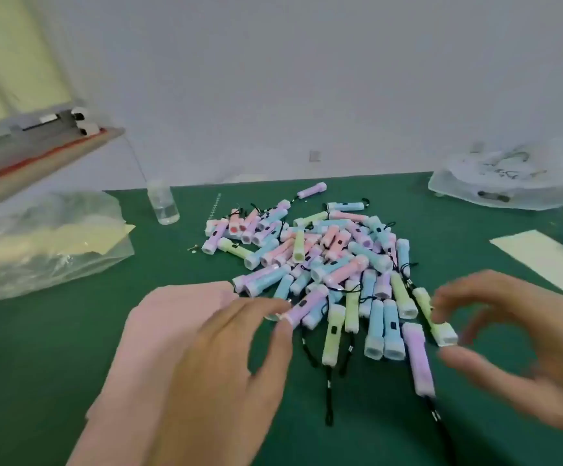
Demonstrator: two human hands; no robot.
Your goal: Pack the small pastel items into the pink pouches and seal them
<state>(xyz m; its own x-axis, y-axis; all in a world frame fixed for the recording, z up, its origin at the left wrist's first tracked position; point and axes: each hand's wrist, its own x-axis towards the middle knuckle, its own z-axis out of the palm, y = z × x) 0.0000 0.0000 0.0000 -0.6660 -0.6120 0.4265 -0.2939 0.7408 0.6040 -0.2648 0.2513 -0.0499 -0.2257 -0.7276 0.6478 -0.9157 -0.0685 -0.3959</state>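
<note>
Several pastel mini flashlights (320,253) with black wrist cords lie in a heap on the green table (38,348). My left hand (219,361) reaches in from the lower left. Its forefinger and thumb pinch the head end of a purple flashlight (302,307) at the heap's near edge. A flat pink pouch (159,324) lies under and behind that hand; how it is held is hidden. My right hand (529,348) is blurred, its fingers curved wide apart around the head of a green flashlight (436,319) that lies on the table.
A clear plastic bag (45,243) of pale sheets sits at the left, below a grey device (38,146) with a red strip. A small clear bottle (163,206) stands behind the heap. A white plastic bag (505,183) and a pale sheet (542,260) are at the right.
</note>
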